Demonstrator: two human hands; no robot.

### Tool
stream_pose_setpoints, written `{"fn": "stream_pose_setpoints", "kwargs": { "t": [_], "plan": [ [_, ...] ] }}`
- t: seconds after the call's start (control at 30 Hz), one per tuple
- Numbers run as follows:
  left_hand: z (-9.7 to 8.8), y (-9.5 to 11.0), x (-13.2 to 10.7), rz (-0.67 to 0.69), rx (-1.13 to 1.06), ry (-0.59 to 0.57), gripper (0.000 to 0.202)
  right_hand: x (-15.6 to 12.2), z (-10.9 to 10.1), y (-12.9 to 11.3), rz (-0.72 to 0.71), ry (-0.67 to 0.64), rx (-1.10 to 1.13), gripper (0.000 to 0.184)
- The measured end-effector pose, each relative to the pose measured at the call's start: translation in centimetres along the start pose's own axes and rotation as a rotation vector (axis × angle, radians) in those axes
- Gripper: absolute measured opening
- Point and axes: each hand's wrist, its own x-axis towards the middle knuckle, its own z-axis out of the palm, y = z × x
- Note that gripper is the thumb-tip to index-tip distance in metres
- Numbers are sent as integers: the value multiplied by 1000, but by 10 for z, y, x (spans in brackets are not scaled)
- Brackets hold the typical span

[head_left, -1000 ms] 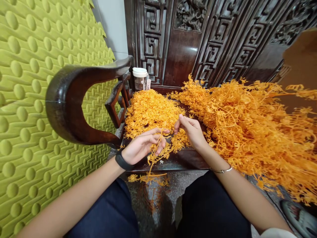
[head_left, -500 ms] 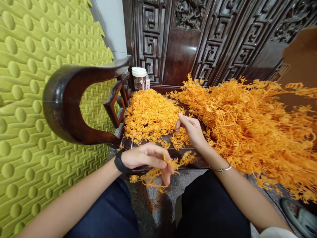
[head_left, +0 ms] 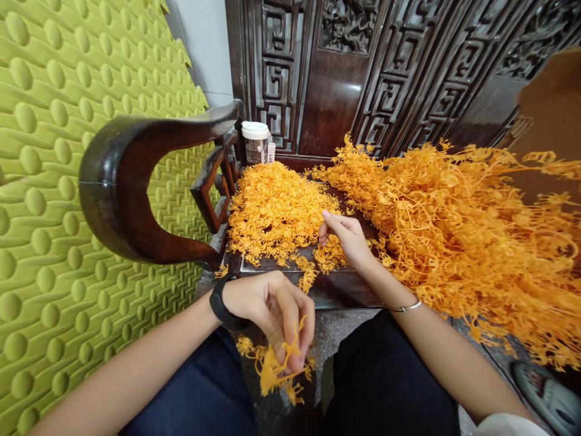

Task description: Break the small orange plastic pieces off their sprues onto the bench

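The left hand (head_left: 263,300) pinches the sprig (head_left: 271,374) between its fingers past the desk's (head_left: 347,292) edge, seemingly for space, while the right hand (head_left: 350,241) hangs by the pile (head_left: 276,209), perhaps for ready reach; I cannot tell whether its curled fingers meet.

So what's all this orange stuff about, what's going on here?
A person's left hand has a frilly orange sprig in its grip, near the front edge of a dark wooden seat. The right hand, curled, is by a loose pile of orange pieces on that seat; whether it holds anything is hard to tell. A larger mass of stemmed orange sprays lies to the right, and a white-lidded cup stands behind the pile.
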Motion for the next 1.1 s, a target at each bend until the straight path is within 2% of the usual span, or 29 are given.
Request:
{"fn": "stream_pose_setpoints", "kwargs": {
  "t": [0.13, 0.33, 0.5, 0.63, 0.8, 0.93, 1.0, 1.03, 1.1],
  "plan": [
    [4, 0, 1, 8, -26, -58, 11, 0, 2, 2, 16, -26, -12, 46],
    [15, 3, 4, 72, 45, 9, 17, -1, 3, 3, 31, -29, -21, 46],
    [16, 1, -1, -10, 53, -21, 27, 1, 3, 5, 24, -26, -25, 44],
    [15, -5, -4, -72, 60, 24, 35, 1, 2, 7, 23, -32, -17, 44],
    [29, -12, -4, -74, -83, 70, 41, 2, 3, 8, 25, -38, -10, 43],
    [39, -17, -2, -88, -180, 54, 41, 2, 3, 7, 37, -28, -19, 44],
    [39, -15, -1, -102, -196, 32, 41, 1, 0, 5, 62, -86, -35, 46],
    [38, -13, 0, -115, -204, 21, 40, 1, -2, 4, 98, -169, -52, 49],
    [34, -9, 2, -137, -182, 5, 37, -1, -5, 1, 205, -467, -86, 56]
  ]
}}
